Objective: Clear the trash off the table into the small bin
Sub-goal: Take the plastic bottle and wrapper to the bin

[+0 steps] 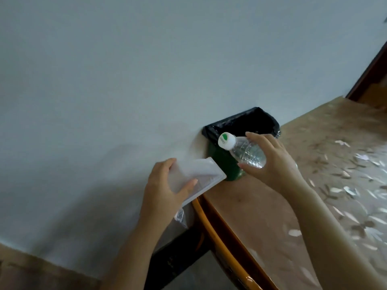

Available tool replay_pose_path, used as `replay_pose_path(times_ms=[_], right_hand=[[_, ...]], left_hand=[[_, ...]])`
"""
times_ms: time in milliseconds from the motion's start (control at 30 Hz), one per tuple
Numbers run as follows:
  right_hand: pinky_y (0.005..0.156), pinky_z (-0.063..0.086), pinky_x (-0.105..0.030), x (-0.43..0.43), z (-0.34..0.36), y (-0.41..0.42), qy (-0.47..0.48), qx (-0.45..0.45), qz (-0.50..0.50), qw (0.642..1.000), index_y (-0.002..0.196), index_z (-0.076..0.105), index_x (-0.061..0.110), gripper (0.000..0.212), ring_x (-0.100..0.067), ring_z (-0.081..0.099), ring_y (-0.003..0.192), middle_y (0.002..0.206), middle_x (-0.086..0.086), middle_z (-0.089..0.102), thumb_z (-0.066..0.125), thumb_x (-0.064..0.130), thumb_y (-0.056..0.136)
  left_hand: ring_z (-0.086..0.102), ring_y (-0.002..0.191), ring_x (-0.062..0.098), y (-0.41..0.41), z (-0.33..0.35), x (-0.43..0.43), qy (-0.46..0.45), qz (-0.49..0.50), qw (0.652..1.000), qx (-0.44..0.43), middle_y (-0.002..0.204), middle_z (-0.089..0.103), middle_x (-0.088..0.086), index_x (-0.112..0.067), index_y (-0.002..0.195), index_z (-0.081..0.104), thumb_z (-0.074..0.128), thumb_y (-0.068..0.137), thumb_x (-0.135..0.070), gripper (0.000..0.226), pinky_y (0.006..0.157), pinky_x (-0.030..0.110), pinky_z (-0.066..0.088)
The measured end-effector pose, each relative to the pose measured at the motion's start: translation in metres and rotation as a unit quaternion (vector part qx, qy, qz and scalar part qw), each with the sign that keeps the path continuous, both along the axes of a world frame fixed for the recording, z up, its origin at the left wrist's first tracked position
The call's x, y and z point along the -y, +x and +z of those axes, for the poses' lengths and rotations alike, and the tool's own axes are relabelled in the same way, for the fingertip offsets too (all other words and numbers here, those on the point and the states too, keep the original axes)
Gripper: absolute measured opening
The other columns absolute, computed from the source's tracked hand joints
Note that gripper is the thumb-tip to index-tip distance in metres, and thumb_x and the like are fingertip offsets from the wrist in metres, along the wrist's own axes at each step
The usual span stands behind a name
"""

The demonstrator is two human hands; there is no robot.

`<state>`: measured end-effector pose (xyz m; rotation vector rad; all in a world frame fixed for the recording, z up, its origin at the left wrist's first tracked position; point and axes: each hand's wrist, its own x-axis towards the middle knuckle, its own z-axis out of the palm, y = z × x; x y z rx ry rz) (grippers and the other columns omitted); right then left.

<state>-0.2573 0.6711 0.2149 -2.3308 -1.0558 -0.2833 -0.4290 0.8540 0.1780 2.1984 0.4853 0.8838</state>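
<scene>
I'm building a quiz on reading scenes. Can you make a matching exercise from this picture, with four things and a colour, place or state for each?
Things:
1. plastic bottle
2. white tray
3. small bin
4. bin liner

Descriptions:
A. black, folded over the rim
B. held in the left hand
C. green, standing on the table against the wall
D. clear, held in the right hand

Pairs: 1-D, 2-B, 3-C, 4-A
</scene>
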Motion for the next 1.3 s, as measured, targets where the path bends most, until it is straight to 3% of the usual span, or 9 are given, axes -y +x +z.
replay_pose_path(times_ms=[167,300,567,733,900,1033,1133,1300], right_hand=[[0.084,0.043,-0.036,-0.025,0.026,0.052,0.05,-0.012,0.019,0.999,0.125,0.034,0.04,0.069,-0.012,0.048,0.1,0.115,0.013,0.046,0.072,0.036,0.068],[0.078,0.039,-0.025,-0.044,0.023,0.093,0.055,-0.032,0.038,0.997,0.124,0.036,0.039,0.068,-0.009,0.049,0.088,0.11,0.011,0.047,0.073,0.032,0.067],[0.087,0.036,-0.027,-0.057,-0.025,0.153,0.013,-0.101,0.012,0.995,0.129,0.036,0.033,0.068,-0.01,0.044,0.108,0.126,0.006,0.047,0.073,0.029,0.072],[0.107,0.029,-0.042,-0.049,-0.049,0.166,-0.087,-0.142,-0.035,0.985,0.136,0.031,0.029,0.07,-0.023,0.028,0.132,0.145,-0.005,0.032,0.068,0.03,0.077],[0.104,0.034,-0.045,-0.032,-0.053,0.158,-0.056,-0.138,-0.096,0.984,0.132,0.038,0.026,0.06,-0.024,0.032,0.131,0.143,-0.004,0.035,0.064,0.039,0.079],[0.1,0.038,-0.046,-0.006,-0.048,0.147,-0.002,-0.108,-0.173,0.979,0.128,0.044,0.022,0.054,-0.027,0.038,0.125,0.136,-0.006,0.045,0.064,0.033,0.08],[0.095,0.042,-0.045,0.015,-0.046,0.139,0.028,-0.093,-0.226,0.969,0.123,0.049,0.018,0.046,-0.028,0.045,0.117,0.124,-0.007,0.053,0.064,0.028,0.08],[0.089,0.043,-0.04,0.039,-0.056,0.128,0.041,-0.11,-0.269,0.956,0.121,0.051,0.018,0.044,-0.026,0.047,0.112,0.118,-0.006,0.054,0.065,0.026,0.08]], left_hand=[[0.049,0.098,0.01,0.035,0.006,-0.023,0.014,-0.023,1.0,0.003,0.104,0.051,-0.007,-0.012,0.117,0.051,0.057,0.065,-0.055,0.068,0.079,0.013,0.035],[0.05,0.094,0.01,0.057,0.013,-0.038,0.011,-0.021,1.0,0.008,0.102,0.05,-0.009,-0.014,0.117,0.05,0.061,0.065,-0.052,0.065,0.079,0.02,0.042],[0.051,0.095,0.001,0.082,0.019,-0.059,0.02,-0.044,0.999,0.011,0.101,0.055,-0.009,-0.012,0.114,0.053,0.06,0.065,-0.052,0.063,0.082,-0.002,0.031],[0.047,0.096,-0.013,0.092,0.021,-0.069,0.004,-0.033,0.999,0.026,0.098,0.048,-0.023,-0.012,0.112,0.053,0.062,0.064,-0.048,0.061,0.079,-0.004,0.031],[0.043,0.096,-0.019,0.118,0.027,-0.065,0.002,-0.05,0.998,0.046,0.099,0.046,-0.026,-0.021,0.112,0.05,0.061,0.064,-0.052,0.058,0.073,0.006,0.038],[0.047,0.094,-0.01,0.155,0.037,-0.052,-0.014,-0.09,0.994,0.064,0.101,0.05,-0.02,-0.021,0.114,0.05,0.06,0.066,-0.054,0.06,0.078,0.0,0.036],[0.047,0.097,0.002,0.193,0.041,-0.039,-0.001,-0.116,0.991,0.062,0.105,0.051,-0.009,-0.013,0.117,0.05,0.066,0.07,-0.045,0.058,0.079,-0.001,0.034],[0.045,0.098,0.008,0.256,0.038,-0.019,0.039,-0.148,0.987,0.044,0.111,0.053,0.001,-0.008,0.119,0.048,0.071,0.075,-0.033,0.056,0.081,0.012,0.033]])
